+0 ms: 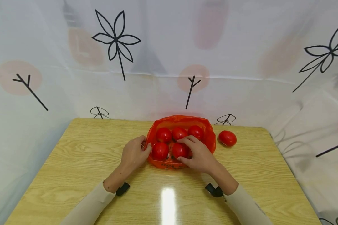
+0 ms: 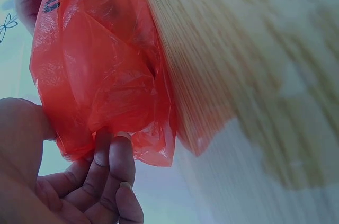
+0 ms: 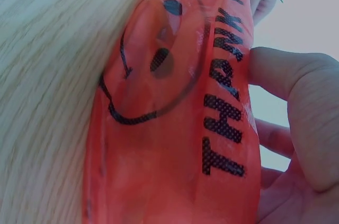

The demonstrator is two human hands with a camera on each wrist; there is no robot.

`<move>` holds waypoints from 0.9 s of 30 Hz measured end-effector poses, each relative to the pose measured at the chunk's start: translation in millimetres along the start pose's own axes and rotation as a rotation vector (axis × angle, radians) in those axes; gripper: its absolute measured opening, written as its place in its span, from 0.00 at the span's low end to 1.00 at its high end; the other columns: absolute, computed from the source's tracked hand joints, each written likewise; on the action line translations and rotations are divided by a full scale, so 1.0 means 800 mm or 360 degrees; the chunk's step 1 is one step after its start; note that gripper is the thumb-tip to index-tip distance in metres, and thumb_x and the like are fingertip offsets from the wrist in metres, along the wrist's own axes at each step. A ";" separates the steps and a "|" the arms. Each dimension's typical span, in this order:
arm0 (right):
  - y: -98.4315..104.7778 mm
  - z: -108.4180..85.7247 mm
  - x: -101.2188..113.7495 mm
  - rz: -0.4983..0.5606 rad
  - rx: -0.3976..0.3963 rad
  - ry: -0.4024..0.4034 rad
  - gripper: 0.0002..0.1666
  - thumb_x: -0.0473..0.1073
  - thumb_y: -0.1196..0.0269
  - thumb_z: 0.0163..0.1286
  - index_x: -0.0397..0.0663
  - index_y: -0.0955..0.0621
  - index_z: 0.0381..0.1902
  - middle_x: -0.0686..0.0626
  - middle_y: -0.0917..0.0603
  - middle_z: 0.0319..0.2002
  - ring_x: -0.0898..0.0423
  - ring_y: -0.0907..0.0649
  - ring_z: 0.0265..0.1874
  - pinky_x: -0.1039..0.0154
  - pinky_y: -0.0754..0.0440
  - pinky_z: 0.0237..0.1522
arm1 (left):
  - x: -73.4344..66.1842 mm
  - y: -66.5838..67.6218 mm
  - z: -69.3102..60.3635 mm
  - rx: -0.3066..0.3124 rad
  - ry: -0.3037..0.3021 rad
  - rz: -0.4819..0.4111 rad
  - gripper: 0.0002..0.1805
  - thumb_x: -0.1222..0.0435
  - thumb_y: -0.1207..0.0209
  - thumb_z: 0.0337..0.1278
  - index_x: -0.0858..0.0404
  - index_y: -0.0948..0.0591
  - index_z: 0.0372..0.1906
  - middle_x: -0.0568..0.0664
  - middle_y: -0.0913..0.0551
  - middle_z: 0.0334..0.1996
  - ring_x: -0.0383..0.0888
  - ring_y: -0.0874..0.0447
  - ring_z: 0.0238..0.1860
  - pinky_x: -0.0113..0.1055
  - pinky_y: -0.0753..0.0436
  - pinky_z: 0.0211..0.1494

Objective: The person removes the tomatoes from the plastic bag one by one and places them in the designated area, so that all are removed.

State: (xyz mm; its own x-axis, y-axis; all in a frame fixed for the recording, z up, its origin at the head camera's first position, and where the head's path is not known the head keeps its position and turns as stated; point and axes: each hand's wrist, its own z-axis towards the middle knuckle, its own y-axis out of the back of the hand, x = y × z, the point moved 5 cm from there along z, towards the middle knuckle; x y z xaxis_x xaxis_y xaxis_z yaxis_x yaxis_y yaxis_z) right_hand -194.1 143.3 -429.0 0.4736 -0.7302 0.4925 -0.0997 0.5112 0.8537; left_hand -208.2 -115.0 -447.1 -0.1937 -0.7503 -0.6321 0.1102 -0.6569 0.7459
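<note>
Sleeves [image 1: 87, 206] cut off; left hand [image 1: 133, 153] pinches bag [image 2: 106, 70]; right hand [image 1: 201, 154] grips partly hidden tomato [image 1: 178, 150].

And here's the bag [image 2: 106, 70], thin red plastic film, crinkled and half see-through, catching glossy streaks along its folds! Black print [image 3: 225, 115] runs across it, speckled in texture. Inside, the tomatoes [image 1: 164, 135] gleam, smooth and shiny-skinned, bright highlights on top; out at three o'clock from the bag, the lone tomato [image 1: 227, 138] matches them for polish. Under it all, the tabletop [image 1: 95, 150] shows pale wood grain with a slick sheen, bouncing light back hard at six o'clock. Up at twelve o'clock, the backdrop [image 1: 163, 93], matt cloth, lightly creased. Down at eight and four, the left sleeve [image 1: 90, 203] and the right sleeve [image 1: 246, 204], matt, plain fabric
</note>
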 end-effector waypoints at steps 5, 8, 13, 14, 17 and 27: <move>0.008 -0.004 0.001 0.0019 -0.0028 -0.0006 0.34 0.51 0.21 0.62 0.55 0.19 0.65 0.53 0.20 0.61 0.52 0.19 0.60 0.49 0.17 0.62 | 0.001 0.000 0.000 -0.0001 0.0003 0.0008 0.08 0.59 0.37 0.65 0.59 0.15 0.38 0.44 0.19 0.26 0.43 0.24 0.25 0.36 0.21 0.28; 0.014 -0.008 0.004 0.0041 -0.0072 0.0011 0.35 0.50 0.21 0.62 0.54 0.19 0.65 0.52 0.20 0.62 0.51 0.19 0.61 0.48 0.16 0.61 | 0.001 0.001 0.001 -0.0007 0.0001 0.0013 0.07 0.59 0.37 0.65 0.59 0.15 0.38 0.44 0.18 0.26 0.43 0.24 0.26 0.36 0.21 0.29; 0.022 -0.016 0.003 0.0065 -0.0155 0.0028 0.35 0.50 0.21 0.62 0.53 0.19 0.66 0.53 0.21 0.63 0.51 0.20 0.62 0.48 0.16 0.60 | 0.001 0.002 0.001 -0.0004 0.0005 0.0012 0.07 0.59 0.37 0.65 0.59 0.15 0.38 0.44 0.18 0.26 0.44 0.24 0.26 0.36 0.21 0.29; 0.023 -0.018 0.002 0.0069 -0.0170 0.0023 0.36 0.50 0.21 0.62 0.53 0.19 0.66 0.53 0.21 0.63 0.52 0.21 0.63 0.49 0.15 0.60 | 0.001 0.002 0.001 -0.0003 0.0004 0.0008 0.07 0.59 0.37 0.65 0.60 0.15 0.38 0.44 0.18 0.26 0.44 0.24 0.26 0.36 0.20 0.29; 0.027 -0.022 0.001 0.0072 -0.0210 0.0005 0.36 0.51 0.21 0.62 0.54 0.20 0.67 0.54 0.21 0.64 0.52 0.21 0.63 0.49 0.15 0.59 | 0.000 0.001 0.001 0.0004 -0.0002 -0.0004 0.08 0.59 0.37 0.65 0.60 0.14 0.39 0.44 0.18 0.26 0.43 0.24 0.25 0.35 0.20 0.29; 0.040 -0.038 0.003 0.0110 -0.0324 0.0019 0.37 0.49 0.21 0.62 0.51 0.20 0.67 0.51 0.22 0.65 0.50 0.21 0.63 0.46 0.15 0.59 | 0.001 0.003 0.001 -0.0007 0.0006 -0.0011 0.08 0.59 0.37 0.65 0.60 0.14 0.38 0.44 0.18 0.26 0.43 0.24 0.25 0.36 0.21 0.28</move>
State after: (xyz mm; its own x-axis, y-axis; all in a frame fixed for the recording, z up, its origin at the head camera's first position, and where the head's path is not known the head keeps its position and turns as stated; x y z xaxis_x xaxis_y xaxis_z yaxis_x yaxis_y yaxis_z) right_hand -169.3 171.8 -405.8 0.4821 -0.6854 0.5458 0.0457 0.6418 0.7655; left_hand -208.8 -117.1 -445.3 -0.1911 -0.7459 -0.6381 0.1133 -0.6625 0.7404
